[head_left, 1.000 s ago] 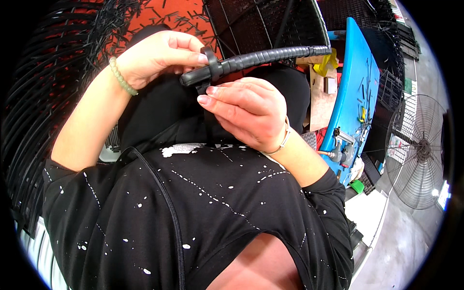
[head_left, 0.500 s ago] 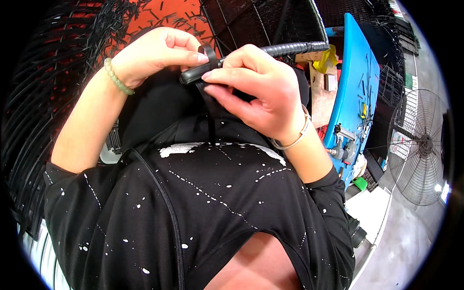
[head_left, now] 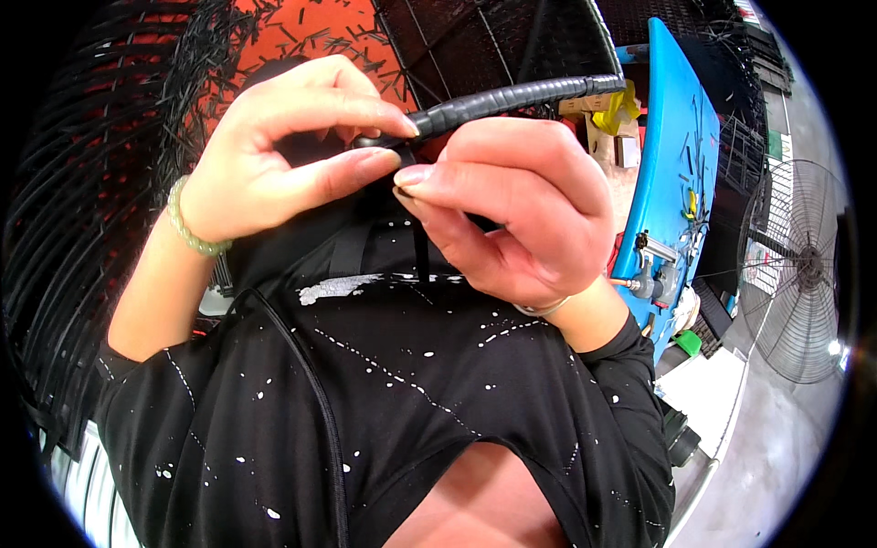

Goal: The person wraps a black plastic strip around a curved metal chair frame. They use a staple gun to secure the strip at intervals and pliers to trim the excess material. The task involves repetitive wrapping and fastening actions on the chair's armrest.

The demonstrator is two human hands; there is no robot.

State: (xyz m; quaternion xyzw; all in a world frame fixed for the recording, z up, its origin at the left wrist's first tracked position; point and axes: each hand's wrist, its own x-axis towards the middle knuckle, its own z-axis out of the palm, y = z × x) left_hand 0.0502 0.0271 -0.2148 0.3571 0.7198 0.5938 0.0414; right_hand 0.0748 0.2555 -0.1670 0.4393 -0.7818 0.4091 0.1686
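A black strip hangs in front of my shirt, its upper part between my hands. My right hand is closed, thumb and forefinger pinching the strip. My left hand has thumb and forefinger closing on a dark piece just beside the right fingertips; it looks like the same strip, though the fingers partly hide it. Just behind the fingers runs a black tube wrapped in ridged bands. Its rounded near end shows between my left finger and thumb.
Many long black strips hang in a mass at the left. Short black pieces are scattered over a red surface. A blue board with a metal fitting stands at the right, near a yellow bag and a wire-caged fan.
The upright loop of strip between my hands is gone from sight. My right hand has come lower and nearer, turning its fingers. My left hand has shifted slightly down, finger and thumb now further apart.
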